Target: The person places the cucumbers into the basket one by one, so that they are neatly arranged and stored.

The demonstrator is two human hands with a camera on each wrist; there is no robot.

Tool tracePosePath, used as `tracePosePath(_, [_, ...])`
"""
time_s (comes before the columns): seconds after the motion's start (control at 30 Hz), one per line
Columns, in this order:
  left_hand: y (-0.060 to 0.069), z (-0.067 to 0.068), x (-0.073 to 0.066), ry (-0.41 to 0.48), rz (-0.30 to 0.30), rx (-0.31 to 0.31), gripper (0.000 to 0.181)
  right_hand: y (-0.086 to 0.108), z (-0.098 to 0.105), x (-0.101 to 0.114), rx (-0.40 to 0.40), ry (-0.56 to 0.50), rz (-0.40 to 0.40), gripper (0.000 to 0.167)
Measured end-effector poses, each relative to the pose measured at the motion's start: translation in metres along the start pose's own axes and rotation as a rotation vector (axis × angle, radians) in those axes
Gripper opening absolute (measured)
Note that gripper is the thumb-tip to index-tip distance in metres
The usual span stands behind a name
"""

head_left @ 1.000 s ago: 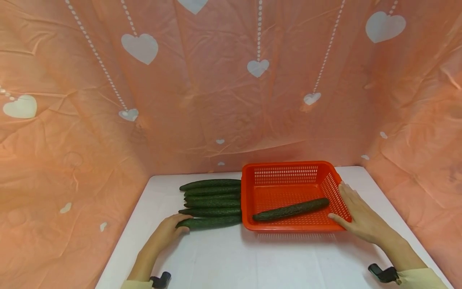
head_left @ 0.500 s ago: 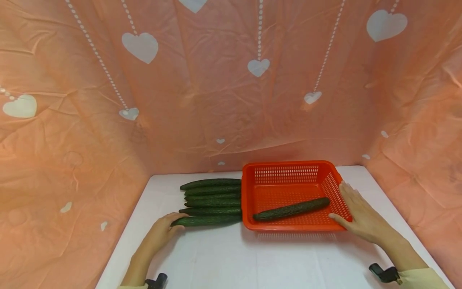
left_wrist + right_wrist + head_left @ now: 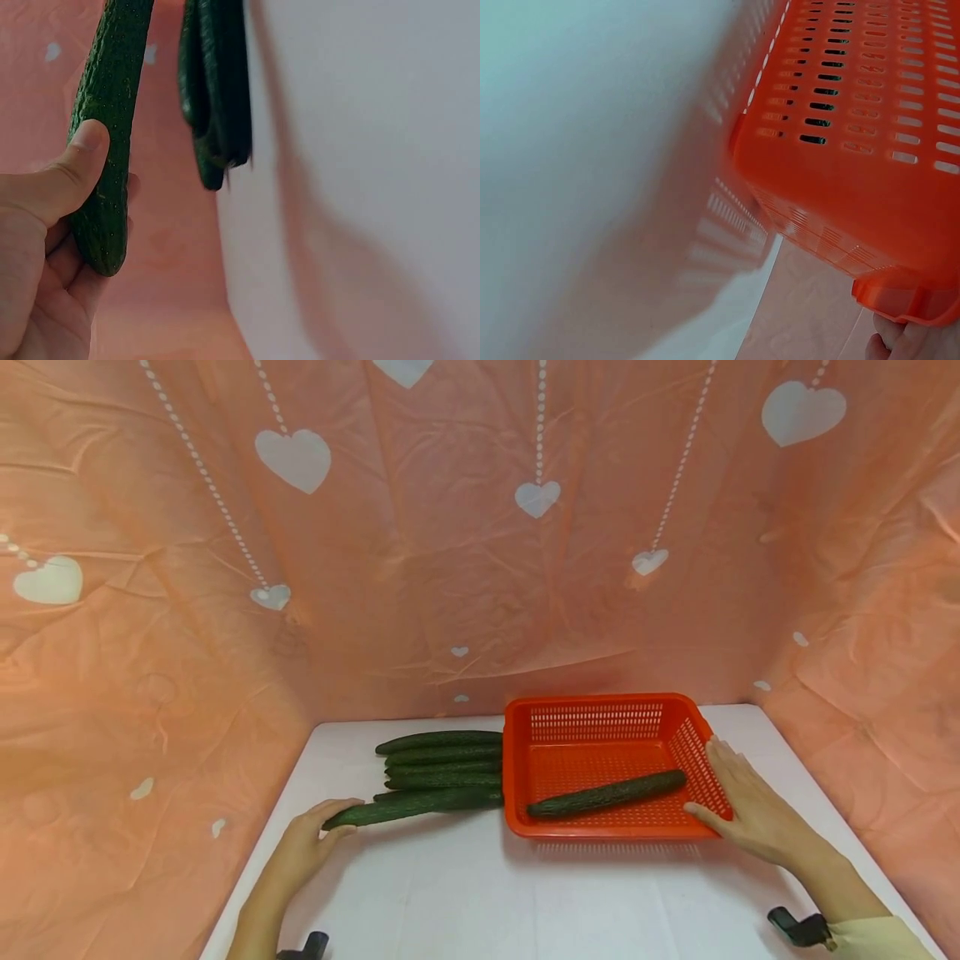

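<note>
Drawn farther left of the basket (image 3: 615, 836), partly past the other cucumbers (image 3: 442, 782): one cucumber (image 3: 393, 811), pinched by the left hand (image 3: 306, 839), apparently being singled out. At the basket's right side: right hand (image 3: 753, 814), straight-fingered.

The person wore a pale yellow cloth right sleeve (image 3: 873, 937), a black angular right-wrist device (image 3: 798, 930) and a similar black left-wrist device (image 3: 307, 947).

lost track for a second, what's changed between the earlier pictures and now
The left hand has drawn the nearest cucumber toward the person's left, gripping its end. Unchanged: the right hand at the right side of the red basket, the cucumber inside it, and the other cucumbers in their row.
</note>
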State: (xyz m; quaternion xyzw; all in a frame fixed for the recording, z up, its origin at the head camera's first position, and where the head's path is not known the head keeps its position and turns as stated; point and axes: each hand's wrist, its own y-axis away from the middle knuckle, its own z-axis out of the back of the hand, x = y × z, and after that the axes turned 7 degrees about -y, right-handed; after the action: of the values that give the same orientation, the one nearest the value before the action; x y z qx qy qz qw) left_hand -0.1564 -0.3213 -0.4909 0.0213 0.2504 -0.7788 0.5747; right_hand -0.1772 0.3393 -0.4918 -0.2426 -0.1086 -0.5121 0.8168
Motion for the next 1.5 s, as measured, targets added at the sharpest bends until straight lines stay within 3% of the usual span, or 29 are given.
tracePosePath(0.23, [0.002, 0.016, -0.005, 0.007, 0.045, -0.017, 0.04, 0.0, 0.0, 0.001, 0.002, -0.011, -0.005, 0.103])
tracePosePath(0.7, [-0.014, 0.023, -0.031, 0.054, 0.056, -0.094, 0.044, 0.001, 0.001, 0.0, 0.011, -0.018, -0.016, 0.104])
tracePosePath(0.83, [-0.025, 0.021, -0.044, 0.098, 0.039, -0.088, 0.044, 0.001, 0.002, 0.0, 0.002, -0.019, -0.008, 0.104])
tracePosePath(1.03, [-0.04, 0.01, -0.064, 0.151, -0.001, -0.032, 0.044, 0.0, 0.001, 0.0, 0.008, -0.033, -0.017, 0.104])
tracePosePath(1.5, [-0.067, -0.013, -0.105, 0.209, -0.012, 0.044, 0.044, 0.0, 0.001, 0.002, 0.005, -0.029, -0.021, 0.104])
